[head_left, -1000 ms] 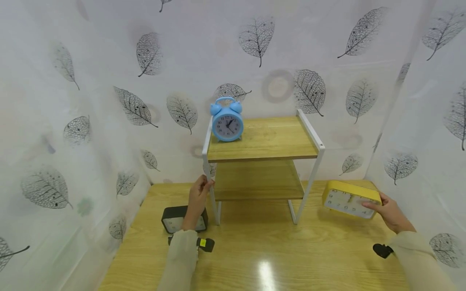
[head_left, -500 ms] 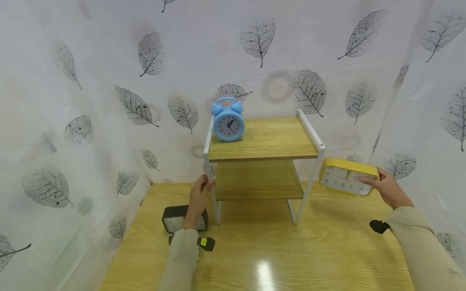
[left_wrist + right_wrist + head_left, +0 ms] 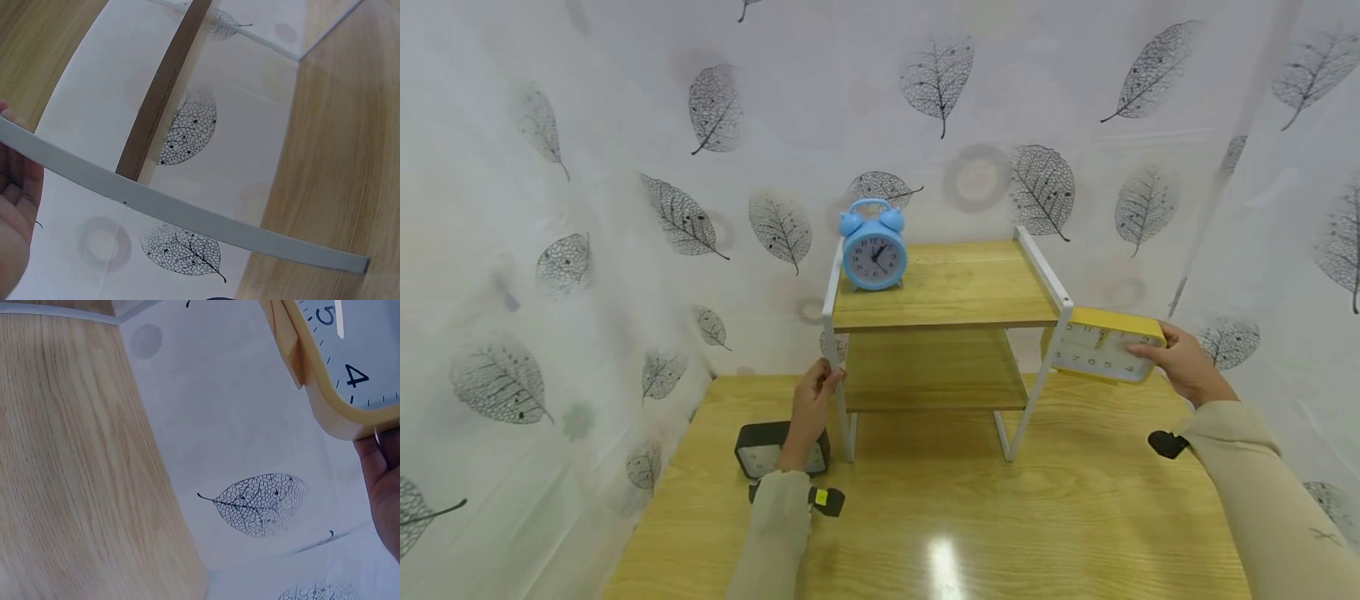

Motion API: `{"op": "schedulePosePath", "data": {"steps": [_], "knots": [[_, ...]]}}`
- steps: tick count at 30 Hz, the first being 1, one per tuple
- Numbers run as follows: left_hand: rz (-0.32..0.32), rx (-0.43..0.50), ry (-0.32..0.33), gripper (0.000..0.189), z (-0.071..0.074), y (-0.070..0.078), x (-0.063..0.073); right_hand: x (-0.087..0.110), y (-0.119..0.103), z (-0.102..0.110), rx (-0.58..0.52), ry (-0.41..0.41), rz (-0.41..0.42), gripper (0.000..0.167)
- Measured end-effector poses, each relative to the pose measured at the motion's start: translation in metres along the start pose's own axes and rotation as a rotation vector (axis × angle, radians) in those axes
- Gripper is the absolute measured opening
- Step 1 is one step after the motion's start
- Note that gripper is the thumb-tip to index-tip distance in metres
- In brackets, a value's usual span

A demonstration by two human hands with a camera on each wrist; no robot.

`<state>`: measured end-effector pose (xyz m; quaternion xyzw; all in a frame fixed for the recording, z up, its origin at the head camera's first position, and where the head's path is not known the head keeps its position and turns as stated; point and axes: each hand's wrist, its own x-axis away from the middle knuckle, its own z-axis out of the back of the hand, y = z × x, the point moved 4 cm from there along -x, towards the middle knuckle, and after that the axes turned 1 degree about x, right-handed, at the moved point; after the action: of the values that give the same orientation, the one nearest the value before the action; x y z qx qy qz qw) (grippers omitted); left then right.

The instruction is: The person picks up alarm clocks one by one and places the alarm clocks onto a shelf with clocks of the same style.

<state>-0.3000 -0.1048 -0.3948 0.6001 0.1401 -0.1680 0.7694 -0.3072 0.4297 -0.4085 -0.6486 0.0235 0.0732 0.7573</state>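
Hands tight: left [image 3: 808, 408] on post [image 3: 187, 212], right [image 3: 1187, 367] on yellow clock [image 3: 1105, 352], long axis sideways, dial frontward

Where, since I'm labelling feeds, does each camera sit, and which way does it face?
Head: on the head, facing forward and down at the two-tier shelf; left hand, right hand, sleeves show.
Left wrist: on that wrist, facing the shelf's white side frame; part of the left hand shows.
Right wrist: on that wrist, facing leaf-print backdrop and yellow desk clock; fingers show.
Shared: head and right wrist show the clock.
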Motion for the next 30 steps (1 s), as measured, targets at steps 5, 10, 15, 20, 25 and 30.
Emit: {"op": "schedulePosePath", "data": {"steps": [5,10,15,20,25,30], "knots": [[0.004,-0.006,-0.007,0.017,-0.001,0.001,-0.001,-0.002,-0.005,-0.006,-0.021,0.003,0.017,0.037],[0.000,-0.006,-0.005,0.016,0.000,0.000,-0.001,-0.003,-0.010,-0.012,-0.016,0.012,0.033,0.036],[-0.008,0.001,-0.002,0.016,0.000,0.000,0.000,-0.004,-0.013,-0.018,-0.017,0.007,0.049,0.035],[-0.024,-0.015,-0.004,0.015,0.000,-0.001,0.000,-0.005,-0.014,-0.024,-0.015,0.011,0.059,0.036],[-0.021,-0.019,-0.005,0.015,0.000,-0.001,0.000,-0.007,-0.015,-0.031,-0.008,0.023,0.067,0.036],[-0.038,-0.003,-0.007,0.014,0.000,0.000,0.000,-0.008,-0.020,-0.040,-0.024,0.028,0.066,0.037]]}}
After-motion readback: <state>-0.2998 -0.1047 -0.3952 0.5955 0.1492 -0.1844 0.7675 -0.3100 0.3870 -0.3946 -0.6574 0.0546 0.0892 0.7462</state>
